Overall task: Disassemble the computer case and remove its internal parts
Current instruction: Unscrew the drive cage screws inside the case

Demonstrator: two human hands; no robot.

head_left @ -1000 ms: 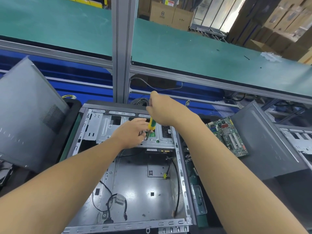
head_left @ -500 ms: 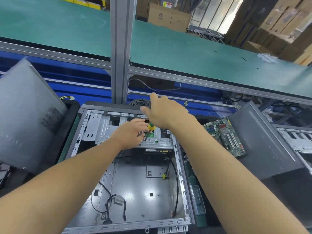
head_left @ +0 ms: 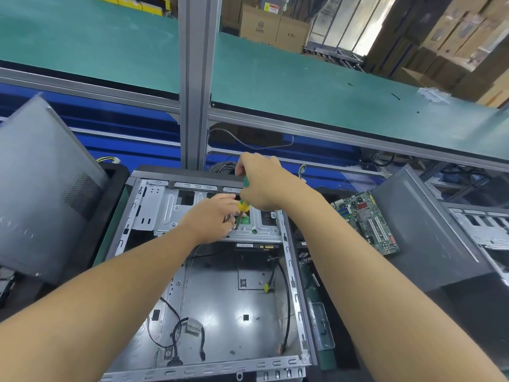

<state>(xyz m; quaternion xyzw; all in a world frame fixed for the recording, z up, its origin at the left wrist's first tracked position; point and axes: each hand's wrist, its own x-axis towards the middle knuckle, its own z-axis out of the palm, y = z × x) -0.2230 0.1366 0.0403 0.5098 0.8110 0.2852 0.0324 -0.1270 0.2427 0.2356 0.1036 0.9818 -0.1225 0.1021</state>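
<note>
One screwdriver (head_left: pixel 244 207): fingers of the right hand (head_left: pixel 264 183) grip it; left hand (head_left: pixel 212 219) at its shaft (fingers' hold unclear).

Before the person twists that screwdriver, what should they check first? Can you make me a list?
1. Right hand grips the screwdriver by its handle: ok.
2. Screwdriver tip sits properly in a screw on the metal drive cage: cannot tell, too small to see.
3. Left hand is close by the shaft to steady it: ok.
4. Loose cables lie on the case floor, away from the cage: ok.
5. Motherboard lies outside the computer case, off to the right: ok.
</note>
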